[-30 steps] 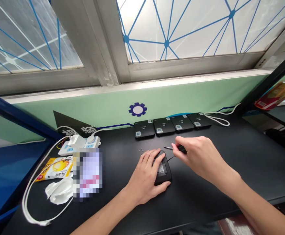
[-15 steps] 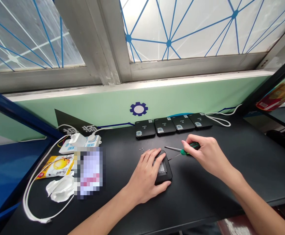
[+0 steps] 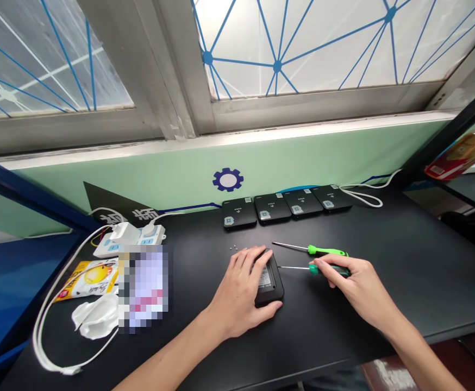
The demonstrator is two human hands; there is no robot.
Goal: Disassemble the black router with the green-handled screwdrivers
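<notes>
A flat black rectangular device (image 3: 276, 295) with a label in a recess lies on the dark table. My left hand (image 3: 243, 290) covers its left side and holds it down, fingers over the top and thumb along the near edge. In my right hand (image 3: 354, 282) is a screwdriver (image 3: 294, 267) with a dark green handle, its shaft lying almost level and its tip at the device's right edge. Just behind it rests a second screwdriver (image 3: 326, 251) with a bright green and black handle. Several tiny screws (image 3: 233, 248) are scattered beyond my left fingertips.
Several similar black devices (image 3: 239, 213) line the back of the table by the green wall. At left are a white power strip (image 3: 156, 238), a white cable (image 3: 42, 347), a yellow snack packet (image 3: 93, 278), crumpled white tissue (image 3: 99, 317) and a blurred-out object (image 3: 145, 288).
My right hand has moved right and toward me, and its screwdriver has swung from slanted to nearly level. The second screwdriver's handle is now uncovered. My left hand stays on the device.
</notes>
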